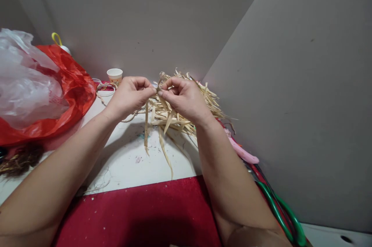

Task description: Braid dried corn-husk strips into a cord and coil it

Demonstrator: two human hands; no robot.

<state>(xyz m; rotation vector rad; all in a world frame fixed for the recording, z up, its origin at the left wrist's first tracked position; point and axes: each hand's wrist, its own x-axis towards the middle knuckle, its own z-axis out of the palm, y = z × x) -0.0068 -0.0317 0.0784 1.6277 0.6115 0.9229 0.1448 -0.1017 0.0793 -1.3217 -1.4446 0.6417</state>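
Observation:
Both of my hands meet in the middle of the view, thumbs and fingertips nearly touching. My left hand [132,96] and my right hand [184,98] pinch the same dry straw strip [146,131] at what looks like a twisted or knotted spot. Its loose, flat ends hang down below my fingers. Exactly how the strands cross there is hidden by the fingertips. Just behind and to the right lies a pile of pale dry straw [210,102], partly covered by my right hand. A thin twisted cord [129,118] runs along the table near my left hand.
A red plastic bag [84,88] with a clear bag [26,84] fills the left side. Behind my left hand stands a paper cup [115,74]. Pink-handled [244,153] and green-handled tools [273,202] lie at right by the grey wall [305,84]. Red cloth [145,212] covers the near edge.

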